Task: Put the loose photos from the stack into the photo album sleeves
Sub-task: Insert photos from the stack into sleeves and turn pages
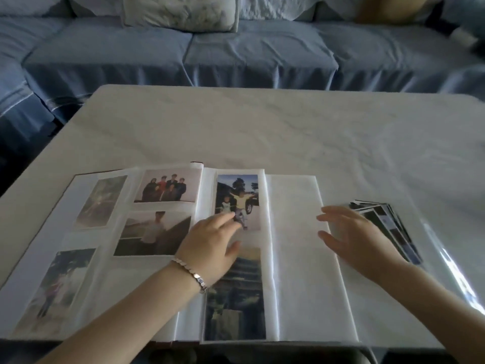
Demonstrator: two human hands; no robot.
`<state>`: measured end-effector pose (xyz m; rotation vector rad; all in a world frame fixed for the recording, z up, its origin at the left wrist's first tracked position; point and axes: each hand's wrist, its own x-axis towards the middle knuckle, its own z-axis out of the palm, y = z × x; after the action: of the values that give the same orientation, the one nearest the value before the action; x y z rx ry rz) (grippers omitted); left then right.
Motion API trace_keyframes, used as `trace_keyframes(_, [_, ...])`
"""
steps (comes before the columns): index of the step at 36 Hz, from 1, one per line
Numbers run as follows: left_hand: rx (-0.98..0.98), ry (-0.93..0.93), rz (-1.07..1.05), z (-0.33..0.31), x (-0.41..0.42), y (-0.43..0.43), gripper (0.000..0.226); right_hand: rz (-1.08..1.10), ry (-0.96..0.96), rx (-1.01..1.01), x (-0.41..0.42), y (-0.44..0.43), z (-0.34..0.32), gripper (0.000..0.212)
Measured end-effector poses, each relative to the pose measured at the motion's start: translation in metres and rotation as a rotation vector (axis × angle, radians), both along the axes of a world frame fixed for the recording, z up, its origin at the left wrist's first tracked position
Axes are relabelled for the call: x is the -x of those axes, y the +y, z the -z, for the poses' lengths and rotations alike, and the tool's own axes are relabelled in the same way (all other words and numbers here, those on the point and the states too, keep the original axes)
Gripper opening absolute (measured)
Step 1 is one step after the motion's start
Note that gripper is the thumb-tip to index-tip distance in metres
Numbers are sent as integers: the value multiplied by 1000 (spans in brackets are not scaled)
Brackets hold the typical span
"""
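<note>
An open photo album [294, 258] lies on the table in front of me. Several photos sit on its left page. On the right page, a photo of two children by a car [237, 195] sits above a landscape photo [236, 298]. My left hand [210, 245], with a bracelet on the wrist, rests with straight fingers on the lower edge of the children photo. My right hand [351, 235] hovers open over the right edge of the blank white page. A fanned stack of loose photos [388, 227] lies just right of that hand, partly hidden by it.
The white marble-look table [262, 127] stretches beyond the album. A clear plastic sheet [451, 258] glints at the right under the photo stack. A blue sofa [236, 53] with cushions stands behind the table.
</note>
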<state>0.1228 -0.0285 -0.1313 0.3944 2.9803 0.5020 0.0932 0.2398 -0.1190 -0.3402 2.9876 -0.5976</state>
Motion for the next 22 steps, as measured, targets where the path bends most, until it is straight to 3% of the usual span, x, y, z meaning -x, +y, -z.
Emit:
trace_keyframes(5, [77,-63,19,7,3,18,46,176,-41,-115,-5,46,6,38])
trace_keyframes(9, [113,-93,4,8,5,24,44,258,-133,-300,-6,58,13,59])
trace_keyframes(12, [125,-102,-3,7,6,24,43,249,-199,-426,-9,59,18,39])
trace_keyframes(15, [130,-108,-2,7,7,22,43,248,-132,-401,-11,59,18,22])
trace_keyframes(22, [75,-88,-38,3,6,25,37,289,-11,-381,-14,68,10,16])
